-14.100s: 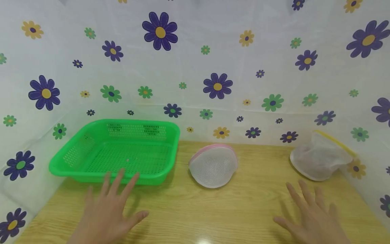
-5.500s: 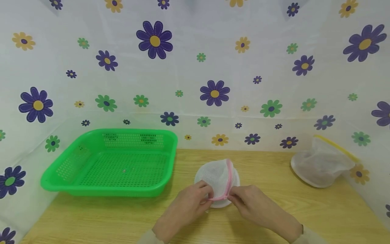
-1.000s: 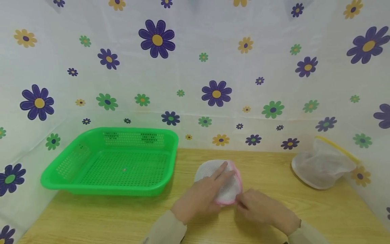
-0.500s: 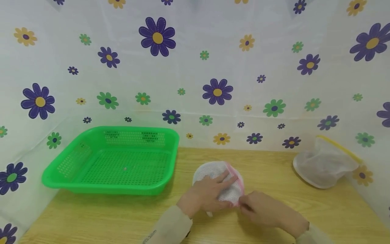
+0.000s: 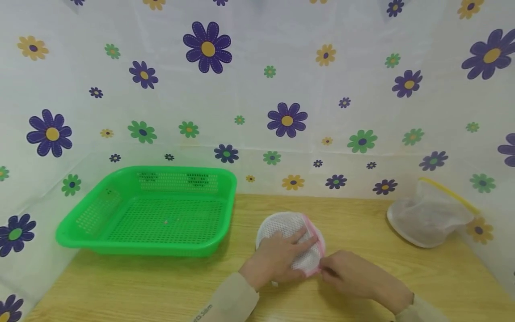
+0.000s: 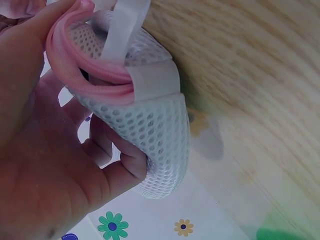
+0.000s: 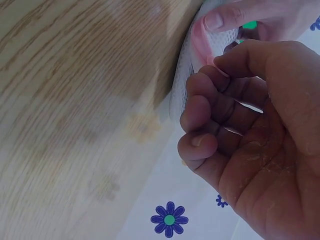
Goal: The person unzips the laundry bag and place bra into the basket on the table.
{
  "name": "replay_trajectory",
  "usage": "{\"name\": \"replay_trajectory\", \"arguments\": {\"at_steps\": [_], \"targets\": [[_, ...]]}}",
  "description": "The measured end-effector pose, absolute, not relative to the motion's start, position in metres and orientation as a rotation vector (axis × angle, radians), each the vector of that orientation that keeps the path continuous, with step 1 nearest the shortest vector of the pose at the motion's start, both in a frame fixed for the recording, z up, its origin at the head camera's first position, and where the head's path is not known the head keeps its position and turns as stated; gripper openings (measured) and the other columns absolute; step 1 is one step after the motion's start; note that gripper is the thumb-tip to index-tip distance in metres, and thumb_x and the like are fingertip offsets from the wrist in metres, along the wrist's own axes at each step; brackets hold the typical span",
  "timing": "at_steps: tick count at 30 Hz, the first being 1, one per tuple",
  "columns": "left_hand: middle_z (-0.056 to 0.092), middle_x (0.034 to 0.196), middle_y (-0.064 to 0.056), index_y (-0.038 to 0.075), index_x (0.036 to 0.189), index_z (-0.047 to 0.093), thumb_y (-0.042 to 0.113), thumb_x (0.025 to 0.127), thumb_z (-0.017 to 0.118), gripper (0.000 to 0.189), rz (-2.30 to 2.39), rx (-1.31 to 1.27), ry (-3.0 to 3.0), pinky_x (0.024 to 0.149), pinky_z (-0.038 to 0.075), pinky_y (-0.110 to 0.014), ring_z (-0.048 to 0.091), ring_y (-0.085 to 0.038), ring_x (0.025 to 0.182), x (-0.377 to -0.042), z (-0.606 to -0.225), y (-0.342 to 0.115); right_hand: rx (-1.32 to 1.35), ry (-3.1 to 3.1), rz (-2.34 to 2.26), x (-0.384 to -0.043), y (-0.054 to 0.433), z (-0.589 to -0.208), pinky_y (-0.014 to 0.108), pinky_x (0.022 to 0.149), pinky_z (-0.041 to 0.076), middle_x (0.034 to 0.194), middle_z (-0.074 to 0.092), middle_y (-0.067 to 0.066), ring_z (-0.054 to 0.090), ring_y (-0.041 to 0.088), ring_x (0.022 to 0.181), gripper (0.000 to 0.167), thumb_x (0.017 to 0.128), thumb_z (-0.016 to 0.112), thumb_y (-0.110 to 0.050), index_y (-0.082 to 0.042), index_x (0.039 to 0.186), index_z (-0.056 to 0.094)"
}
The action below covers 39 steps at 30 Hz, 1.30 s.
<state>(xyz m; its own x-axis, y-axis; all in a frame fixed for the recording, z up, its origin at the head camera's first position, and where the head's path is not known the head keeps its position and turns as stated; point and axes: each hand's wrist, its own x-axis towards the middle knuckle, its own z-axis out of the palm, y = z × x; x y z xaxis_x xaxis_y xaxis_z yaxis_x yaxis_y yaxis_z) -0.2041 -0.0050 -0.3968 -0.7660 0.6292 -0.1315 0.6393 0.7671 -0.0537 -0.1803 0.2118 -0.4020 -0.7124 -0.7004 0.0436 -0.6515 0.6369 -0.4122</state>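
Observation:
A round white mesh laundry bag [image 5: 281, 223] with a pink zipper band [image 5: 321, 245] lies on the table at the middle. My left hand [image 5: 275, 259] holds it from the left, fingers across the mesh. In the left wrist view the fingers curl against the mesh [image 6: 155, 130], beside a white strap [image 6: 122, 30] and the pink band [image 6: 65, 65]. At the bag's front right corner, my right hand [image 5: 350, 273] pinches the end of the band. The right wrist view has its thumb and forefinger meeting there, with the left thumb [image 7: 225, 17] on the pink edge.
A green plastic basket [image 5: 145, 249] with perforated sides stands at the left. At the right lies a second mesh bag [image 5: 428, 221] with a yellow edge. A flower-print sheet [image 5: 249, 89] hangs behind the wooden table [image 5: 350, 219].
Earlier both hands were spread apart from the bag; later they pinched its pink band. The left hand has since moved onto the mesh. Over the last second, both hands shifted slightly right with the bag.

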Motion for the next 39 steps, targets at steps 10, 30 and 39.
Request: {"name": "replay_trajectory", "arguments": {"at_steps": [10,30,39], "targets": [[0.022,0.171,0.012,0.046,0.162,0.017,0.060,0.092,0.066,0.086,-0.093,1.031,2.811,0.118,0.042,-0.045,0.050,-0.027,0.144,-0.2057,-0.3970,-0.0064,-1.147,2.737,-0.651,-0.1805,0.2157,-0.4011,0.014,0.052,0.036,0.067,0.045,-0.020,0.036,-0.009,0.058,0.018,0.094,0.061,-0.005,-0.018,0.082,0.064],[0.026,0.170,0.011,0.045,0.162,0.021,0.059,0.092,0.066,0.084,-0.095,1.080,2.831,0.114,0.047,-0.047,0.057,-0.029,0.137,-0.2069,-0.3994,-0.0093,-1.132,2.779,-0.623,-0.1833,0.2192,-0.3958,0.015,0.055,0.037,0.068,0.046,-0.019,0.037,-0.008,0.061,0.022,0.095,0.062,-0.007,-0.021,0.078,0.060],[0.025,0.170,0.012,0.046,0.161,0.020,0.058,0.092,0.067,0.084,-0.064,1.065,2.824,0.114,0.046,-0.047,0.057,-0.029,0.137,-0.2065,-0.3988,-0.0095,-1.122,2.783,-0.656,-0.1819,0.2212,-0.3939,0.014,0.052,0.035,0.066,0.040,-0.020,0.034,-0.009,0.058,0.024,0.095,0.061,-0.005,-0.022,0.078,0.057]]}}
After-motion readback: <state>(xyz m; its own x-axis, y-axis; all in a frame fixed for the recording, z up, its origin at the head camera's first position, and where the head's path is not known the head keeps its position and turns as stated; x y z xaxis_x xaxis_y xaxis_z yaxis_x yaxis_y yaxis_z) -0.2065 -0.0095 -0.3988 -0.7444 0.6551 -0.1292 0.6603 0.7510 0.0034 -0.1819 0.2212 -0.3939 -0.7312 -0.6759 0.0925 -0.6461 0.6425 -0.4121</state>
